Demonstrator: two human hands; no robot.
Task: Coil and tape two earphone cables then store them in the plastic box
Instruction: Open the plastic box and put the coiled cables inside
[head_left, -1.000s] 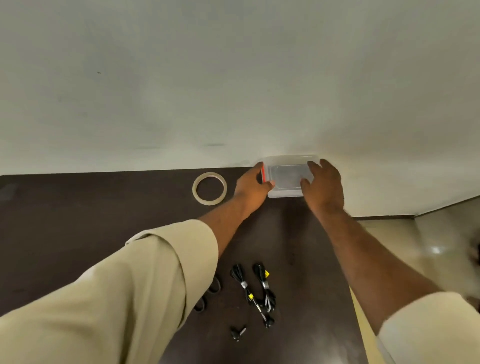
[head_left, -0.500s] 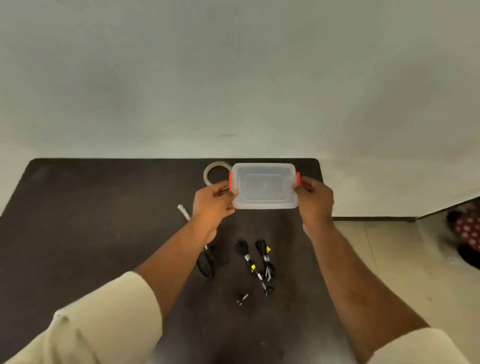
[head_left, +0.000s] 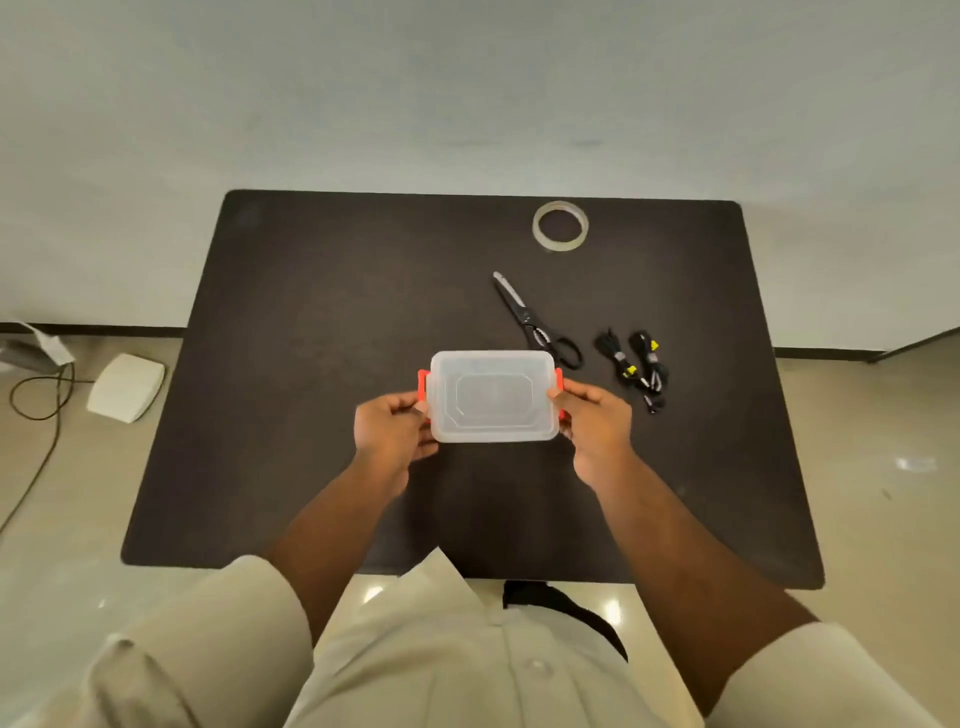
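The left hand (head_left: 390, 435) grips the left short end of the box (head_left: 493, 396), fingers curled at the red latch (head_left: 423, 385) there. The right hand (head_left: 597, 427) grips the opposite short end the same way, thumb lying over the other red latch (head_left: 559, 382). Both hands are closed on the box, 1 at each end.

The box is 1 clear plastic container with its lid on, the lid facing up toward the camera. Its long axis runs left to right between the hands, parallel to the near edge of the table (head_left: 291, 364). It sits over the middle of the table; whether it rests on the surface or is held just above it cannot be told.

To the right of the box, well clear of the right hand, lie 2 earphone cables (head_left: 635, 364), both black and bundled, side by side and nearly touching, with their long axes running from far-left to near-right. Small yellow tags show on them.

Just beyond the box's far right corner lies 1 pair of scissors (head_left: 535, 322), black handles nearest the box, blade tip pointing away and to the left. Farther back, near the table's far edge, lies 1 tape roll (head_left: 560, 225), flat on its side.
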